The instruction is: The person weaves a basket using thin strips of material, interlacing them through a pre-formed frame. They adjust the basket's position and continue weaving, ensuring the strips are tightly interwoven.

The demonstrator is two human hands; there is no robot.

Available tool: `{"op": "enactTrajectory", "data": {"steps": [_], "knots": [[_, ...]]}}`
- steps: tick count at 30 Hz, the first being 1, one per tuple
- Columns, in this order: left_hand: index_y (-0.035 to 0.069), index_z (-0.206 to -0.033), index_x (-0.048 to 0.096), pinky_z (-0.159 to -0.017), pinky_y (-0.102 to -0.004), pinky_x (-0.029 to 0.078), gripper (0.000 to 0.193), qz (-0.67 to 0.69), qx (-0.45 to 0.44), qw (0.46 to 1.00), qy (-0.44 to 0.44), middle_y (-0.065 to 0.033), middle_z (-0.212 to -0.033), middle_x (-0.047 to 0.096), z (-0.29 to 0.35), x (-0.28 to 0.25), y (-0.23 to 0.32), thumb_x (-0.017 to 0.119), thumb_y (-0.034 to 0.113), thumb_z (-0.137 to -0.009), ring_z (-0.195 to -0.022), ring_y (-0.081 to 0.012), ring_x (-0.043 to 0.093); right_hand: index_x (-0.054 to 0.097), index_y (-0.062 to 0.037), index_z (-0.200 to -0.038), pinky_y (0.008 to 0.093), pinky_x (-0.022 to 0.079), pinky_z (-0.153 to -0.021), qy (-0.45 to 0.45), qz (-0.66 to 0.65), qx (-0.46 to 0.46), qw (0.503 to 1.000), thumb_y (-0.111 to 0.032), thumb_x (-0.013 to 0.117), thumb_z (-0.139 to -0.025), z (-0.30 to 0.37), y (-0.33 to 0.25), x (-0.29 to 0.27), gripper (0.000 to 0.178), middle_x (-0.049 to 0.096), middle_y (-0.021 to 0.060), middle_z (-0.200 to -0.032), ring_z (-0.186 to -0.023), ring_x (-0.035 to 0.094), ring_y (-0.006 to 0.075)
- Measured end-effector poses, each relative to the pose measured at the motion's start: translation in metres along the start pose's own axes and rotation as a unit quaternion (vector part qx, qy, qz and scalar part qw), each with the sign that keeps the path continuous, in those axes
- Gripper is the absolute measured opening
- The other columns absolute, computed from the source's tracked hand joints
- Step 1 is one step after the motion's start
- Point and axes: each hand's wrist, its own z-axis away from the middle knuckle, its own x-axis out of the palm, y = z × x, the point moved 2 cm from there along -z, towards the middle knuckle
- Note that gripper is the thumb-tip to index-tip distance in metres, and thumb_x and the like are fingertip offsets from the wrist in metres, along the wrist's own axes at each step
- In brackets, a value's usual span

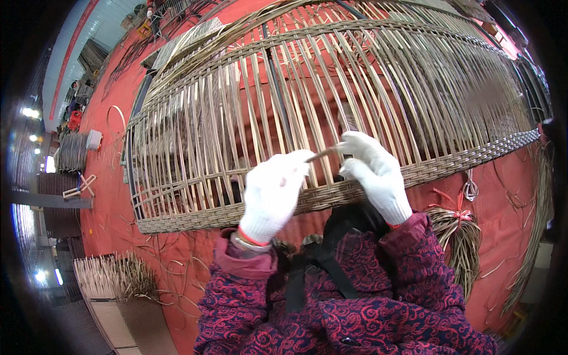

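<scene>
A large wicker panel (331, 198) lies in front of me, with long brown strips running away from a tightly woven near edge. Both my hands wear white knitted gloves above that edge. Between them stretches a short length of brown weaving strip (323, 154). My left hand (272, 189) is closed on its left end, fingers pressed together. At the other end, my right hand (376, 174) pinches the strip between thumb and curled fingers. Where the strip runs beyond the gloves is hidden.
Right of me, a bundle of brown strips (458, 236) tied in red hangs by the panel's near edge. A carton (112, 322) of upright cut strips stands at lower left. Loose strips litter the red floor covering (177, 260). A wooden cross-shaped piece (81, 186) is farther left.
</scene>
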Motion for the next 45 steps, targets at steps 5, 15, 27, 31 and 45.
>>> {"op": "enactTrajectory", "data": {"steps": [5, 15, 27, 31, 45], "knots": [[-0.003, -0.118, 0.074, -0.068, -0.0228, 0.05, 0.023, 0.002, -0.076, 0.997, 0.021, -0.0017, -0.09, 0.072, 0.004, -0.025, -0.032, 0.069, 0.006, -0.098, -0.076, -0.0051, 0.061, 0.054, -0.0094, -0.145, 0.0432, 0.054, -0.097, -0.132, 0.314, -0.083, 0.937, -0.026, 0.061, -0.094, -0.016, 0.018, 0.035, 0.054, 0.068, 0.0192, -0.129, -0.109, 0.07, 0.0374], [0.015, -0.1, 0.077, -0.067, -0.0415, 0.05, 0.012, -0.235, -0.025, 0.965, 0.118, -0.007, -0.08, 0.067, 0.03, -0.041, -0.072, 0.074, 0.016, -0.088, -0.07, -0.0276, 0.063, 0.038, 0.0027, -0.147, 0.049, 0.053, -0.096, -0.195, 0.303, 0.027, 0.933, -0.025, 0.059, -0.091, -0.069, 0.04, 0.094, 0.066, 0.063, 0.0277, -0.136, -0.112, 0.068, 0.0409], [0.015, -0.097, 0.074, -0.073, -0.0443, 0.052, 0.016, -0.285, -0.003, 0.954, -0.097, -0.0101, -0.09, 0.071, -0.011, -0.032, -0.084, 0.065, 0.027, -0.092, -0.083, -0.0335, 0.069, 0.064, -0.0001, -0.116, 0.029, 0.054, -0.059, -0.3, 0.217, 0.18, 0.911, -0.009, 0.06, -0.094, -0.083, 0.011, 0.095, 0.025, 0.067, 0.0083, -0.088, -0.063, 0.063, 0.0128], [0.013, -0.097, 0.076, -0.075, -0.0416, 0.054, 0.015, -0.192, -0.018, 0.98, -0.056, -0.0109, -0.088, 0.072, -0.01, -0.032, -0.093, 0.07, 0.025, -0.091, -0.08, -0.0311, 0.07, 0.068, 0.0009, -0.106, 0.0328, 0.053, -0.056, -0.328, 0.381, 0.132, 0.855, -0.015, 0.061, -0.092, -0.091, 0.004, 0.095, 0.022, 0.068, 0.0107, -0.08, -0.058, 0.064, 0.0165], [0.011, -0.11, 0.078, -0.094, -0.0378, 0.049, 0.021, -0.07, 0.163, 0.982, -0.069, -0.0086, -0.106, 0.075, -0.027, 0.013, -0.018, 0.072, 0.017, -0.09, -0.1, -0.0265, 0.069, 0.074, -0.0018, -0.103, 0.0281, 0.049, -0.058, -0.158, 0.208, 0.081, 0.962, -0.011, 0.066, -0.094, -0.028, -0.028, 0.002, 0.015, 0.068, 0.0007, -0.076, -0.062, 0.059, 0.0079]]}}
